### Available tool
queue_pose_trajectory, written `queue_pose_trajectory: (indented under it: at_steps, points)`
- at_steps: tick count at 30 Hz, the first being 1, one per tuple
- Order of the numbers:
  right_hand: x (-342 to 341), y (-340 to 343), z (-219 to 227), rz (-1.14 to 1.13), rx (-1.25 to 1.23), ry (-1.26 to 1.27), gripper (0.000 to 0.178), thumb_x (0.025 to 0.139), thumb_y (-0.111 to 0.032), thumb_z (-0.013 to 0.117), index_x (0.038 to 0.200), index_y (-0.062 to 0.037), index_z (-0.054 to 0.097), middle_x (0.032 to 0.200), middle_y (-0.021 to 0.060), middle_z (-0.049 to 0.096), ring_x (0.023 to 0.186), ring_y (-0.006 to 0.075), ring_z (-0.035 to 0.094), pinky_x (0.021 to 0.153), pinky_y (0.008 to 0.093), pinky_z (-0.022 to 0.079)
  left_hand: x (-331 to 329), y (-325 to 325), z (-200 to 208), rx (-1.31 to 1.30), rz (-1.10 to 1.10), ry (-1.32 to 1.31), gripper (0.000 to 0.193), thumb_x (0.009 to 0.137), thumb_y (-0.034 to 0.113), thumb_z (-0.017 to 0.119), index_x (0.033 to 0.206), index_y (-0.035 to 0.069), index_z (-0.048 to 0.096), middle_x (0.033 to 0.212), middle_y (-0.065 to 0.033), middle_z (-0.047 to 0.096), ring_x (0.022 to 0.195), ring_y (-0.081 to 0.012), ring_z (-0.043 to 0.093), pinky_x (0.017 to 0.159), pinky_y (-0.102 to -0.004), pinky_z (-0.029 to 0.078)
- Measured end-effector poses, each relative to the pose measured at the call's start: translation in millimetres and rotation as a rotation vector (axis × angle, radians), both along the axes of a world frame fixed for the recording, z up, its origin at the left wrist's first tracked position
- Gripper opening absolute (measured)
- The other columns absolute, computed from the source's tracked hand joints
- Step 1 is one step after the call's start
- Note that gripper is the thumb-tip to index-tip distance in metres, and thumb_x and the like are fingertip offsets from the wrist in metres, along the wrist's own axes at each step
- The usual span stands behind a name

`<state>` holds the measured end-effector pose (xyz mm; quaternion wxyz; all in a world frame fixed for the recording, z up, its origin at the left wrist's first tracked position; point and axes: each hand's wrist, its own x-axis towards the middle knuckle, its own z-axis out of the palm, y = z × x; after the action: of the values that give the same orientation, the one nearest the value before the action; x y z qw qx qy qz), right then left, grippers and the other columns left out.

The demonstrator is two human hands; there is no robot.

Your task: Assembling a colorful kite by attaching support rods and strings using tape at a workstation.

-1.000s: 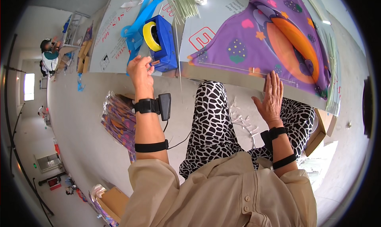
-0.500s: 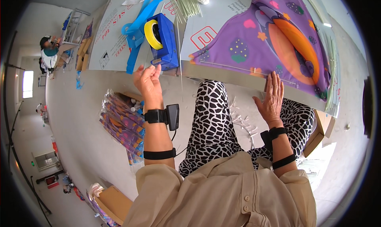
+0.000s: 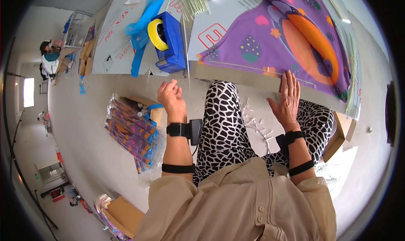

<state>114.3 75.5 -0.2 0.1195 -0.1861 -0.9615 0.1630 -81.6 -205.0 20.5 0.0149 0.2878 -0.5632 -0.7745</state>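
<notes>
My left hand (image 3: 172,98) is raised just below the front edge of the table, fingers curled together; whatever they pinch, if anything, is too small to make out. Above it stands a blue tape dispenser (image 3: 172,43) with a roll of yellow tape (image 3: 157,34). My right hand (image 3: 287,98) lies flat with fingers extended, its fingertips on the lower edge of a purple printed fabric piece (image 3: 236,51). Along that edge runs a thin white rod (image 3: 249,68). An orange shape is printed on the fabric's right part.
Blue strips (image 3: 141,34) lie left of the dispenser, and a bundle of thin pale rods (image 3: 192,2) lies behind it. More rods (image 3: 351,72) line the table's right side. On the floor at left are plastic-wrapped printed fabrics (image 3: 133,129) and an open cardboard box (image 3: 122,215).
My left hand has moved right and slightly down, away from the tape dispenser, its fingers still curled. The right hand stays flat on the fabric edge.
</notes>
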Motion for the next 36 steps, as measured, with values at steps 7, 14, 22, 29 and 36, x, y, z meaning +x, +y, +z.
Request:
queue_pose_trajectory:
  at_steps: [7, 14, 22, 29, 36]
  points:
    - [1.5, 2.7, 1.1, -0.039, -0.034, 0.018, 0.090, 0.066, -0.016, 0.073, 0.142, 0.0009, 0.028, 0.149, 0.0183, 0.025, 0.140, 0.0331, 0.021, 0.115, 0.0449, 0.015, 31.5, 46.7, 32.5, 0.142, -0.329, 0.149, 0.036, 0.080, 0.003, 0.057, 0.114, 0.002, 0.045, 0.096, -0.0161, 0.064, 0.071, -0.0109, 0.047, 0.062, -0.0258, 0.039]
    - [7.0, 13.9, -5.4, -0.120, -0.362, 0.327, 0.057, 0.067, 0.001, 0.060, 0.123, 0.0011, 0.050, 0.142, 0.0180, 0.036, 0.132, 0.0370, 0.034, 0.109, 0.0435, 0.030, 52.7, 141.4, 34.3, 0.297, -0.783, 0.080, 0.029, 0.080, 0.000, 0.055, 0.107, 0.006, 0.046, 0.102, -0.0212, 0.064, 0.056, -0.0110, 0.043, 0.047, -0.0217, 0.036]
    - [1.2, 25.8, -7.7, -0.315, -0.506, 0.491, 0.036, 0.071, 0.006, 0.050, 0.105, 0.0023, 0.059, 0.123, 0.0182, 0.054, 0.109, 0.0357, 0.055, 0.093, 0.0393, 0.046, 65.5, 191.5, 13.3, 0.264, -0.881, 0.002, 0.038, 0.073, -0.005, 0.052, 0.108, 0.003, 0.039, 0.092, -0.0186, 0.065, 0.046, -0.0087, 0.040, 0.039, -0.0223, 0.031]
    - [-4.7, 28.1, -4.9, -0.337, -0.501, 0.492, 0.033, 0.071, 0.005, 0.052, 0.103, 0.0018, 0.060, 0.118, 0.0170, 0.057, 0.105, 0.0362, 0.056, 0.091, 0.0392, 0.047, 62.1, 197.4, 0.8, 0.154, -0.936, 0.029, 0.036, 0.073, -0.005, 0.051, 0.107, 0.003, 0.039, 0.092, -0.0179, 0.065, 0.047, -0.0082, 0.039, 0.040, -0.0218, 0.030]
    - [-18.1, 31.4, 2.9, -0.325, -0.529, 0.496, 0.027, 0.070, 0.001, 0.056, 0.096, 0.0016, 0.060, 0.107, 0.0156, 0.060, 0.097, 0.0351, 0.058, 0.084, 0.0396, 0.048, 62.3, 200.3, 0.3, 0.115, -0.967, 0.037, 0.034, 0.075, -0.005, 0.050, 0.107, 0.004, 0.039, 0.094, -0.0179, 0.066, 0.048, -0.0077, 0.039, 0.040, -0.0217, 0.030]
